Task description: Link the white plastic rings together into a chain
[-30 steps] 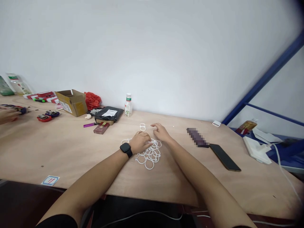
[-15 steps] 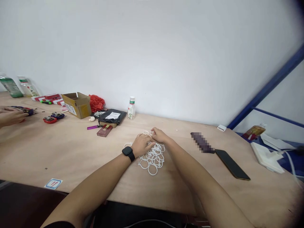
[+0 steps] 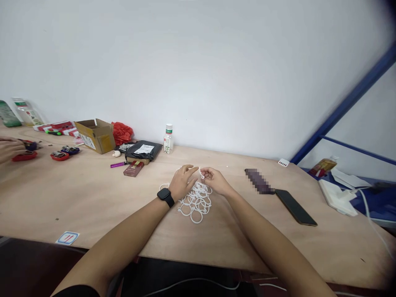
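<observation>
White plastic rings (image 3: 196, 202) were heaped on the bench (image 3: 93, 198). A single ring (image 3: 202, 175) was pinched in the right hand (image 3: 216, 180) just above them, while the left hand (image 3: 182, 183) was held in a loosely spread grip alongside. Light, steady pressure was judged best.

A plain white wall (image 3: 198, 62) fills the upper half of the frame, bare and evenly lit by soft, flat light. Below it a long workbench (image 3: 77, 198) of pale plywood runs from the left edge to the right. At the right a blue metal frame (image 3: 349, 97) slants toward the upper right corner, with one crossbar. Under the bench's near edge, along the bottom, everything is dark.
</observation>
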A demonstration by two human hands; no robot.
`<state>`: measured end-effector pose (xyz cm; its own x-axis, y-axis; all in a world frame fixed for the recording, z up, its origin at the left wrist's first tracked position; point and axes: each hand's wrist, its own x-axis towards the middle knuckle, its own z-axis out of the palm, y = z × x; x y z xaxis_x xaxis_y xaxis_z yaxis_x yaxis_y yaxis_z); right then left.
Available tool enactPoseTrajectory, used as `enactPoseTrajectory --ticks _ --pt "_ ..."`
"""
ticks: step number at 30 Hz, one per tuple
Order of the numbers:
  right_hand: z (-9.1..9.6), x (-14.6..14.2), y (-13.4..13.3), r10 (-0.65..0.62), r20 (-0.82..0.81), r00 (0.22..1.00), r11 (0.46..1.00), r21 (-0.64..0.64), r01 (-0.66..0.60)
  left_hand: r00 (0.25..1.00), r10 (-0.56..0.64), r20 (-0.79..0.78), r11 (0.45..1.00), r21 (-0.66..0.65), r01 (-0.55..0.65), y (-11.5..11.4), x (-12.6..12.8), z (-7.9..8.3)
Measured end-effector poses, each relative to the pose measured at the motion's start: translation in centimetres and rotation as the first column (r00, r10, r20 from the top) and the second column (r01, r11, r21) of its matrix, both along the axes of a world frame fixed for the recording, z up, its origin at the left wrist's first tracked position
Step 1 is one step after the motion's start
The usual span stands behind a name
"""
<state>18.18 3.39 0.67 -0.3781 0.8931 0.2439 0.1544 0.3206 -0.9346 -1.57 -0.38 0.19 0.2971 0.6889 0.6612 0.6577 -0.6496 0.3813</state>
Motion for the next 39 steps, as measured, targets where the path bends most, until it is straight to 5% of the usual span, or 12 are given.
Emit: enactPoseTrajectory --ticks 4,8,39 --pt "1.0 -0.3 -3.9 0.07 -0.159 0.985 0.985 -0.144 -0.094 0.997 -0.04 -0.07 0.998 0.036 0.042 -1.0 0.5 0.8" --pt "1.4 -0.3 -5.2 0.014 -0.213 0.977 0.989 -0.141 -0.044 0.993 -0.032 -0.112 0.999 0.038 0.037 -1.5 0.7 1.1" --pt "-0.4 -0.2 -4.9 -0.064 0.008 0.998 0.997 0.042 0.064 0.96 -0.176 -0.217 0.982 0.026 0.186 -2.0 1.3 1.2"
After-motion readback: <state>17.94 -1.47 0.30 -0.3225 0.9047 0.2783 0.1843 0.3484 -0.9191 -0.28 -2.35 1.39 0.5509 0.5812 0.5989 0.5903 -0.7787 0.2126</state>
